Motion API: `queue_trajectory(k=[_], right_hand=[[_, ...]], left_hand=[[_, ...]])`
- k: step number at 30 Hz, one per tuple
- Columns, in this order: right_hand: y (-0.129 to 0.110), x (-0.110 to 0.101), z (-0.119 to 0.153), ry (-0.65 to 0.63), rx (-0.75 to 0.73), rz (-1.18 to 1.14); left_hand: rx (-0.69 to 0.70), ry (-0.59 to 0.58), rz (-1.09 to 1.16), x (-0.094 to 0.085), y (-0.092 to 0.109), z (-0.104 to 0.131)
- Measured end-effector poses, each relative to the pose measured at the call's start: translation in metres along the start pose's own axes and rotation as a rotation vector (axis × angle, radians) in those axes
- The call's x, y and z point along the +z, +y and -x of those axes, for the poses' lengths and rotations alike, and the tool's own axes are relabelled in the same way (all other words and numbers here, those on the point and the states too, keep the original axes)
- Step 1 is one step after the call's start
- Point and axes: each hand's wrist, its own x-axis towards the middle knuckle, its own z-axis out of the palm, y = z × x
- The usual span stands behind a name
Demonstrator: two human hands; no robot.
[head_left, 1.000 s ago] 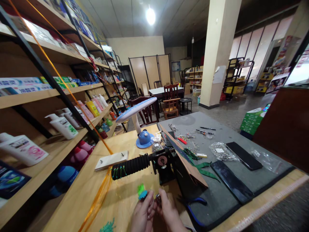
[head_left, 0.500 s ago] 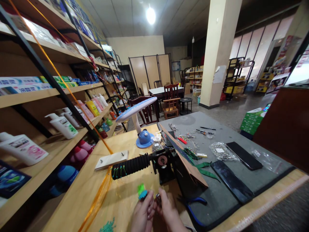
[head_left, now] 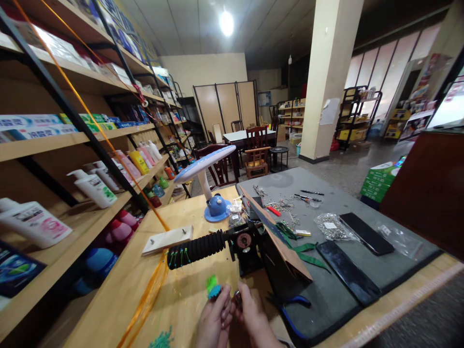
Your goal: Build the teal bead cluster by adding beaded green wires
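smooth wooden worktop (head_left: 116, 290); matt mat (head_left: 328, 311); glossy phone (head_left: 348, 271) near the worktop's right edge; ridged, matt roll (head_left: 203, 246); shiny, metal-looking piece (head_left: 237, 294).

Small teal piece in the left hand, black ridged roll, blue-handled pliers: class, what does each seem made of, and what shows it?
Small teal piece in the left hand: bumpy-edged, perhaps thread or beads; too small to tell.
Black ridged roll: probably matte foam or rubber, given its dull ridges.
Blue-handled pliers: handles likely smooth plastic, from their even blue.

We're at head height here, looking forward and down across the table (head_left: 197, 278), left hand (head_left: 213, 321) and right hand (head_left: 255, 318) close at the bottom edge, shelves (head_left: 36, 146) alongside left, pillar (head_left: 324, 72) well beyond.
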Motion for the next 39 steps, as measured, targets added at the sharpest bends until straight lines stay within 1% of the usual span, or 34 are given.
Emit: queue_trajectory(k=[6,17,29,33,39], right_hand=[[0.0016,0.0008,-0.0021,0.028,0.096,-0.058],[-0.0031,0.002,0.0023,0.031,0.116,-0.152],[0.0007,0.0021,-0.0025,0.045,0.105,-0.122],[0.002,0.0018,-0.0023,0.04,0.109,-0.126],[0.0028,0.0007,-0.0015,0.026,0.11,-0.131]], left_hand=[[0.001,0.007,0.013,0.0005,0.0004,-0.001],[-0.004,0.013,0.015,-0.0006,-0.0008,-0.0016],[-0.001,0.021,0.02,0.0017,0.0004,0.0009],[-0.007,0.038,0.029,0.0005,-0.0008,-0.0002],[-0.003,0.027,0.037,0.0015,-0.0003,-0.0016]])
